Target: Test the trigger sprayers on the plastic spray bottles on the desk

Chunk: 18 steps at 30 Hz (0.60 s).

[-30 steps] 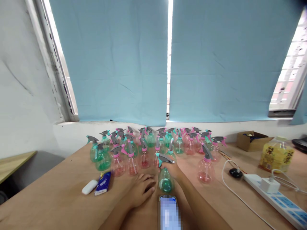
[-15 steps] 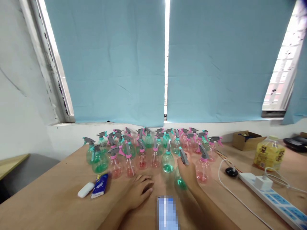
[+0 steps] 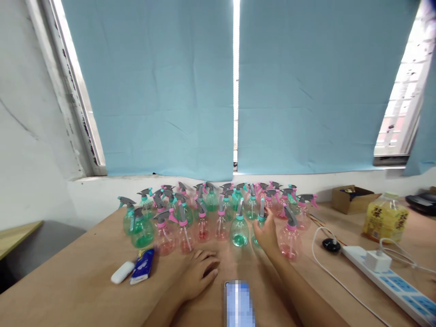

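My right hand (image 3: 267, 234) is wrapped around a green spray bottle (image 3: 259, 227), standing it in the front row near the table's (image 3: 85, 281) far edge. My left hand (image 3: 199, 270) rests flat and holds nothing. Next I must let go gently.

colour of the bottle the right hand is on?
Green spray bottle with grey trigger, under the right hand; head view.

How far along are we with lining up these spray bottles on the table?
Done: a large cluster of pink and green spray bottles stands upright at the back of the table. In hand: the right hand grips a green bottle standing at the front row's edge. The left hand rests flat, empty. Left: I can see no loose bottles waiting elsewhere.
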Available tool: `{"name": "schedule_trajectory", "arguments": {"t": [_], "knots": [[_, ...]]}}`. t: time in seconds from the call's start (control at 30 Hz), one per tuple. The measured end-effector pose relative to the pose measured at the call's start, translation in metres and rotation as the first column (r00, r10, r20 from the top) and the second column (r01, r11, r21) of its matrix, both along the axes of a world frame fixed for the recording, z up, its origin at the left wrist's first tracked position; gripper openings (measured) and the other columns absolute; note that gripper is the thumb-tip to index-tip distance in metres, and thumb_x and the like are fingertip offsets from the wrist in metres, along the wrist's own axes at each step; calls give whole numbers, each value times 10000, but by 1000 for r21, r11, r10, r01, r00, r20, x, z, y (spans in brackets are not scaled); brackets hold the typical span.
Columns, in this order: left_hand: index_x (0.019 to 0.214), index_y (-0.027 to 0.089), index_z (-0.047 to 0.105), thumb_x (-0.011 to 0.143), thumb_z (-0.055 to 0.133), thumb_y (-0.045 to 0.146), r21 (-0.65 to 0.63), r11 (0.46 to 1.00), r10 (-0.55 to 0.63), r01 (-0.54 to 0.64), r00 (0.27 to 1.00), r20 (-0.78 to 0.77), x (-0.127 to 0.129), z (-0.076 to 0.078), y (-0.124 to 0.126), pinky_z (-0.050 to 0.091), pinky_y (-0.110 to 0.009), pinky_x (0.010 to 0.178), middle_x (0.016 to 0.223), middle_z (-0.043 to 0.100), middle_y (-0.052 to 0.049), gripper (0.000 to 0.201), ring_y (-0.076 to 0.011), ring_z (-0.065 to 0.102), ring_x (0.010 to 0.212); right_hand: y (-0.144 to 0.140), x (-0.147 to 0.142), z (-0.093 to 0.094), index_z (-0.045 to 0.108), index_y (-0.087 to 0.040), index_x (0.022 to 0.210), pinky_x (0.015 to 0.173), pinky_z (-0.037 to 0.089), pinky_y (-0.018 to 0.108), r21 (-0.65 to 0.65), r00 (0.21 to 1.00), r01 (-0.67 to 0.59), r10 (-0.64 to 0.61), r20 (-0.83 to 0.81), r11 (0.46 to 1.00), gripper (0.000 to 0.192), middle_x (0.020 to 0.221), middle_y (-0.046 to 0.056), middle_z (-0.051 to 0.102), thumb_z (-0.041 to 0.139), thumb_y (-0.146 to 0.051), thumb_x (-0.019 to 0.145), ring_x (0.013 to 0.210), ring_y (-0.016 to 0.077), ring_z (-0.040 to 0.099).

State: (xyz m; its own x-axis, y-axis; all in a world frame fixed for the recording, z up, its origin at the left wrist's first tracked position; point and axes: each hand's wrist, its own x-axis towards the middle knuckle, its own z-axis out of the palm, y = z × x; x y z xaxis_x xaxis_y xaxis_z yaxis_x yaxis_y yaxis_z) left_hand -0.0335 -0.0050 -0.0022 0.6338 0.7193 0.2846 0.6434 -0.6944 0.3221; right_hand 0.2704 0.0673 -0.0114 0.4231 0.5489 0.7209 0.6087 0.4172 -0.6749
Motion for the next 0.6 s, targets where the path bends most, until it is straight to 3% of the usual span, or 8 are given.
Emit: {"name": "schedule_trajectory", "arguments": {"t": [0.1,0.17,0.27,0.4,0.5,0.6], "knots": [[1255,314,637,973,506,408,9,1000,-8,8,1000,14,0,1,-1,417,-439,1041,1309,604,-45,324,-263,517,1196,-9,-1,0,274,-113,1452,1081,366,544,42,999,-47,48,-7,998,716,1405,229,431,572,-363,850,1311,339,434],[1250,317,638,974,507,406,13,1000,-6,6,1000,21,0,0,-1,417,-433,1041,1313,603,-42,318,-262,514,1202,-20,-3,10,230,-128,1481,1118,322,559,66,998,-58,58,1,996,756,1473,227,356,581,-374,858,1376,340,367],[1245,321,636,975,512,400,7,1000,3,-3,1000,18,-1,-2,0,412,-428,1044,1317,600,-36,308,-257,508,1209,-38,0,41,253,-161,1485,1142,303,543,141,997,-67,64,32,988,692,1498,189,351,538,-347,883,1403,313,351],[1264,322,623,970,522,404,2,1000,1,-1,1000,7,-1,-2,0,405,-429,1048,1325,596,-34,321,-254,509,1205,-49,26,87,342,-141,1444,1157,281,505,218,985,97,-125,117,971,594,1474,176,410,486,-312,893,1418,294,334],[1261,324,627,969,520,411,-2,1000,8,-8,1000,3,0,-1,-1,398,-429,1059,1325,596,-29,322,-253,506,1213,-46,58,97,418,-95,1393,1097,334,507,25,934,294,-292,208,956,604,1401,216,485,521,-354,857,1359,352,399],[1252,312,632,975,508,406,-6,1000,5,-5,1000,7,0,-1,-1,398,-435,1059,1331,590,-39,317,-257,497,1221,-40,87,86,469,-145,1356,865,463,442,-336,933,308,-212,292,890,566,1176,180,646,528,-398,854,1045,339,625]]}}
